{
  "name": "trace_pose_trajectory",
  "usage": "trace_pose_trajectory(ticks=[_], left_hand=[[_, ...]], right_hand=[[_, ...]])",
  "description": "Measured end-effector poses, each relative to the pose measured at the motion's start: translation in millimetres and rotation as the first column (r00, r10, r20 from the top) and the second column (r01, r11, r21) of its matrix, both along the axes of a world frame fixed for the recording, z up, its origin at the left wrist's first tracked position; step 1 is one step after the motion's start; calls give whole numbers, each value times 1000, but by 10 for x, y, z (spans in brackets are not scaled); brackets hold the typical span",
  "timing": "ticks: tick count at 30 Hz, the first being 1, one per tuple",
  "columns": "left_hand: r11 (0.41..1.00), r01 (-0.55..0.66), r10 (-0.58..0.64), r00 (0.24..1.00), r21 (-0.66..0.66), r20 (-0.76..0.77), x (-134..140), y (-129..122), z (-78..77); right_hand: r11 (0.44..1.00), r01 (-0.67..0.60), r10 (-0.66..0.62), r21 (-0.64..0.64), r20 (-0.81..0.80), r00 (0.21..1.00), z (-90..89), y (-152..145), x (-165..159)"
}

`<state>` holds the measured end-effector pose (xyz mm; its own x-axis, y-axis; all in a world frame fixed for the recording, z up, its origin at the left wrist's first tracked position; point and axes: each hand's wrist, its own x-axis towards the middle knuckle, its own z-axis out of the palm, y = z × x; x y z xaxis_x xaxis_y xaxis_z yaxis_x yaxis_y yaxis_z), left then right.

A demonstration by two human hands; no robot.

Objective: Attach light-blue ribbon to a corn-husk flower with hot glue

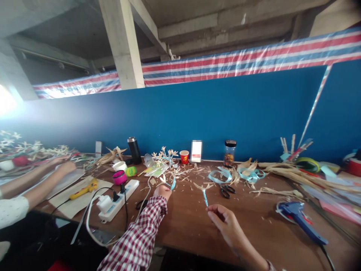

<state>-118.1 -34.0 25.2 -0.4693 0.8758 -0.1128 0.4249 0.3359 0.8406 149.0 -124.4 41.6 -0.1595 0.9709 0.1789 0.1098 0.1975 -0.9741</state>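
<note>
My right hand [227, 223] pinches the lower end of a straw flower [205, 196], its stem wrapped in light blue ribbon. Pale pointed petals spread at the top of that stem. Over to the left, my left hand [163, 191] is closed at a second blue-stemmed straw flower [173, 183], which leans past the fingers; the exact grip is partly hidden. Behind the hands stands a cluster of finished-looking pale flowers [169, 156]. Black-handled scissors [226, 191] and a loop of light blue ribbon [220, 175] lie beyond my right hand.
A blue glue gun [301, 220] lies at the right, below dried husk strips [293, 177]. At the left are a white power strip [120, 201], a yellow glue gun [84, 189] and a co-worker's arms [42, 180]. A red paper cup [184, 157], jar [229, 153] and black flask [134, 150] line the back.
</note>
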Motion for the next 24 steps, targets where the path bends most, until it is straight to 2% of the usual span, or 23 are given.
trace_pose_trajectory(ticks=[3,6,9,13,15,17,21,24], left_hand=[[999,38,-38,986,0,164,109,-69,109],[997,79,-82,934,23,347,276,-130,236],[991,119,-136,868,66,479,489,-193,359],[978,147,-207,717,146,666,780,-257,468],[982,132,-190,647,137,739,898,-252,478],[986,83,-164,622,144,766,987,-211,454],[975,-43,-153,590,220,793,1087,-48,332],[963,-91,-174,507,253,844,1138,70,228]], right_hand=[[999,8,-8,36,6,1000,-4,67,9],[998,17,-18,68,16,1000,25,145,-3],[994,18,-21,108,21,1000,84,211,-50],[984,50,-57,172,39,998,177,294,-153],[977,72,-82,201,40,996,209,353,-211],[973,87,-96,216,34,995,216,423,-268],[975,110,-119,195,39,992,165,566,-369],[977,96,-100,191,13,995,140,661,-419]])
